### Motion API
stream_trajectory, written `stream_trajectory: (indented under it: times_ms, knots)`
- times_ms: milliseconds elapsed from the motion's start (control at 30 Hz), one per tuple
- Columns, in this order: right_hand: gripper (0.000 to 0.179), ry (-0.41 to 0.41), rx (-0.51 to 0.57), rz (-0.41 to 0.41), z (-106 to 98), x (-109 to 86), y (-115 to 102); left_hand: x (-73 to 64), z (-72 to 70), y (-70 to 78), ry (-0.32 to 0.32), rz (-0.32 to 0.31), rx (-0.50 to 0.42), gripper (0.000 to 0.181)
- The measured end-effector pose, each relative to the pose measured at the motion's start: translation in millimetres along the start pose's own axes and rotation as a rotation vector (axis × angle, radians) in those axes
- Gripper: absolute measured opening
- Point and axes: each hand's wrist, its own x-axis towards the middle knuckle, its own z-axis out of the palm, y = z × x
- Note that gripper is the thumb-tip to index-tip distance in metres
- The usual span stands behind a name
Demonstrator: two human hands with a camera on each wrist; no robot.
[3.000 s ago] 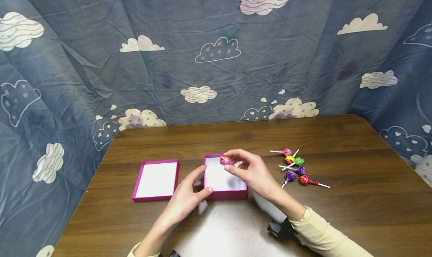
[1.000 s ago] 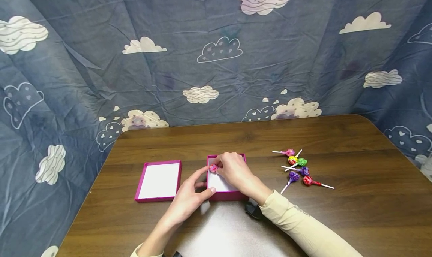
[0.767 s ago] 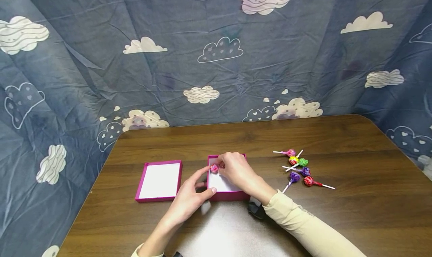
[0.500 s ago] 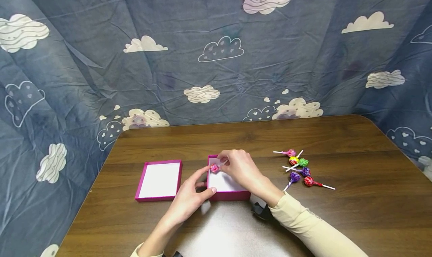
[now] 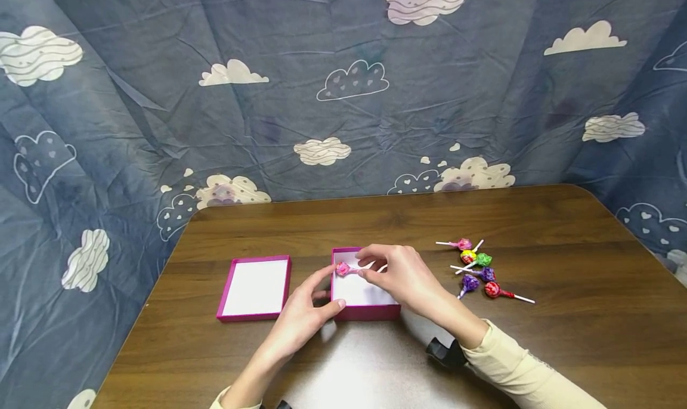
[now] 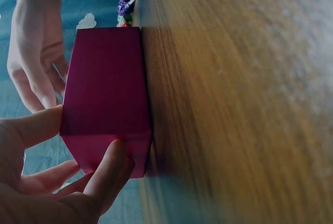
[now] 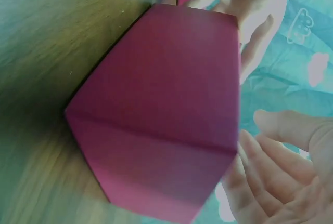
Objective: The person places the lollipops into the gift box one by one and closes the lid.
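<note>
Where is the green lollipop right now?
In the head view, the green lollipop lies on the table right of the magenta box, immediately right of the yellow lollipop and just beyond a purple lollipop.

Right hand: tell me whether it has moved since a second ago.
Yes: in the head view, the right hand has moved right, away from the magenta lid.
</note>
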Motion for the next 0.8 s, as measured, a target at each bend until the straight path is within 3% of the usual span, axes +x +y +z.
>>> stream_trajectory:
  times_ms: [267, 800]
  knots:
    - [0.018, -0.004, 0.041, 0.0, -25, -21.1, 5, -0.2, 0.6, -0.1, 0.003, -0.001, 0.001, 0.064]
    - [0.02, 0.048, -0.009, 0.037, -60, -55.8, 22, -2.4, 1.4, -0.9, 0.019, 0.001, 0.065, 0.063]
